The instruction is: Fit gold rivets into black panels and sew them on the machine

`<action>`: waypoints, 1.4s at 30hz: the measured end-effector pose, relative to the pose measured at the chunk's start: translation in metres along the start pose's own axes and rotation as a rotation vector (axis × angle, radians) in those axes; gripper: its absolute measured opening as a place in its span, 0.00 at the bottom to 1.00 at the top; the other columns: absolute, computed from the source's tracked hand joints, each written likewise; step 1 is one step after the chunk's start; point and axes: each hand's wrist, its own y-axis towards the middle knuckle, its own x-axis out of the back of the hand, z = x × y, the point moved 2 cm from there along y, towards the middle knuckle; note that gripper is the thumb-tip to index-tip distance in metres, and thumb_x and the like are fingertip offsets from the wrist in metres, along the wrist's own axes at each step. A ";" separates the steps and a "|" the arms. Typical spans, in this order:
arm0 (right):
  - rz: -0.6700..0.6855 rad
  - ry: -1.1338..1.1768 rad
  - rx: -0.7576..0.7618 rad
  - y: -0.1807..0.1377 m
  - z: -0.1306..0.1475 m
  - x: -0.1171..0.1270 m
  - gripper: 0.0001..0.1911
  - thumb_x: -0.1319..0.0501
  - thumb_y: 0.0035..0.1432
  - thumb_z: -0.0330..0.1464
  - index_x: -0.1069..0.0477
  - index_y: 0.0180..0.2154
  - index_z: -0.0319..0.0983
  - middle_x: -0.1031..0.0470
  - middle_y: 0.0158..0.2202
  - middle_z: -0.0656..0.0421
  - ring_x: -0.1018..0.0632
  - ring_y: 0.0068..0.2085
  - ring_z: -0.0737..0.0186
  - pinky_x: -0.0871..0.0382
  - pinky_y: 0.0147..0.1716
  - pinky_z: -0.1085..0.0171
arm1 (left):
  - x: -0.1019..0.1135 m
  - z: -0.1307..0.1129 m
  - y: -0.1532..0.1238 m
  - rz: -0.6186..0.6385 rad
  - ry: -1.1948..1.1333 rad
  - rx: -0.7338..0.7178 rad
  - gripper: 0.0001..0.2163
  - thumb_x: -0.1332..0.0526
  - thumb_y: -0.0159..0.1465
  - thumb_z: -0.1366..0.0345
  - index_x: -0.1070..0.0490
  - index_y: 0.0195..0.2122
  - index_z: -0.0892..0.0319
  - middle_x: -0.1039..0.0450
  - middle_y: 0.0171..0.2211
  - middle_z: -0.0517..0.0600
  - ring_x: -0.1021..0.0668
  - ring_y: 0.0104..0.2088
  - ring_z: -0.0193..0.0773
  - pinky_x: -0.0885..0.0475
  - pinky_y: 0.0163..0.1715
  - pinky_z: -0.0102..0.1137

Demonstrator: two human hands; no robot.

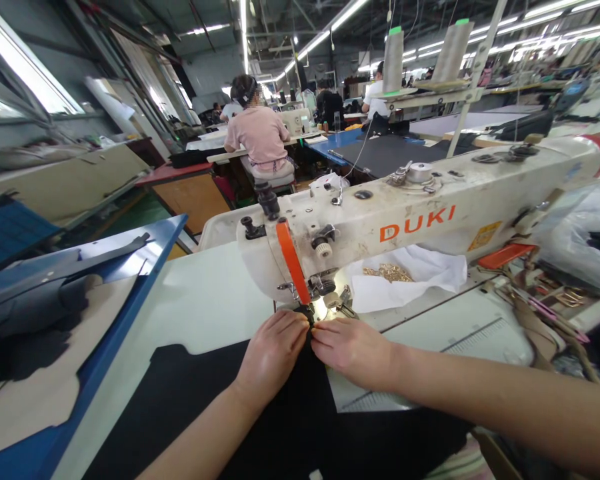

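Observation:
A white DUKI sewing machine (420, 213) stands across the table, its needle area lit just above my hands. Black fabric (260, 420) lies on the pale table top (205, 307) and runs up under the presser foot (330, 303). My left hand (273, 353) rests on the fabric left of the needle, fingers pressed together on the cloth. My right hand (353, 350) lies right of it, fingers flat and close together, holding the fabric's edge down. The fingertips of both hands nearly meet in front of the foot.
A white cloth (420, 277) with small gold metal parts lies behind the machine. Dark cut pieces (35, 313) sit on a blue-edged board at left. Straps and buckles (555, 300) lie at right. A person in a pink top (260, 137) sits at a machine further back.

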 end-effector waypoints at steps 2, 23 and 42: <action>-0.001 0.011 -0.005 0.000 0.001 0.000 0.07 0.47 0.63 0.26 0.31 0.37 0.33 0.27 0.39 0.53 0.28 0.43 0.58 0.32 0.42 0.61 | 0.000 0.000 0.000 0.021 0.006 -0.014 0.07 0.47 0.66 0.71 0.30 0.35 0.60 0.25 0.33 0.51 0.24 0.36 0.38 0.25 0.38 0.35; -0.095 -0.012 -0.071 -0.002 0.003 -0.002 0.07 0.46 0.62 0.26 0.30 0.34 0.35 0.26 0.36 0.55 0.27 0.39 0.60 0.33 0.38 0.61 | 0.005 -0.001 0.004 0.082 0.083 -0.108 0.11 0.52 0.68 0.69 0.30 0.35 0.61 0.25 0.34 0.52 0.23 0.36 0.38 0.24 0.38 0.34; -0.076 0.010 -0.064 -0.001 0.002 -0.001 0.07 0.46 0.62 0.26 0.31 0.33 0.35 0.27 0.33 0.56 0.28 0.37 0.59 0.35 0.37 0.61 | 0.003 0.001 0.002 0.039 0.124 -0.177 0.10 0.50 0.66 0.72 0.28 0.37 0.63 0.25 0.35 0.54 0.23 0.37 0.40 0.24 0.39 0.35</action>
